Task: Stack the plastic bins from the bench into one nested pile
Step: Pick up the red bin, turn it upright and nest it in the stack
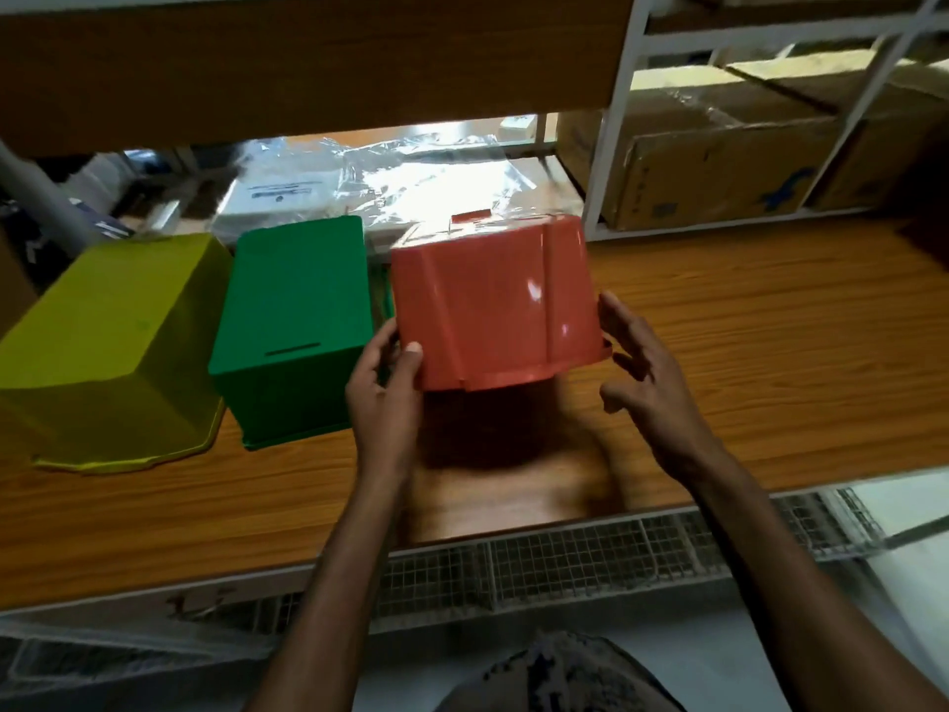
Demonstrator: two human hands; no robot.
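Three bins upside down, one of them lifted in my hands.

I count three bins: a yellow bin [110, 352] at the bench's [770, 352] left end, a green bin [292, 326] just beside it, and an orange bin [493, 305] tilted above the wood near the middle. My left hand [385, 382] grips its left rim, thumb on the wall; my right hand [647, 372] is spread at its right rim, and I cannot tell if it touches.
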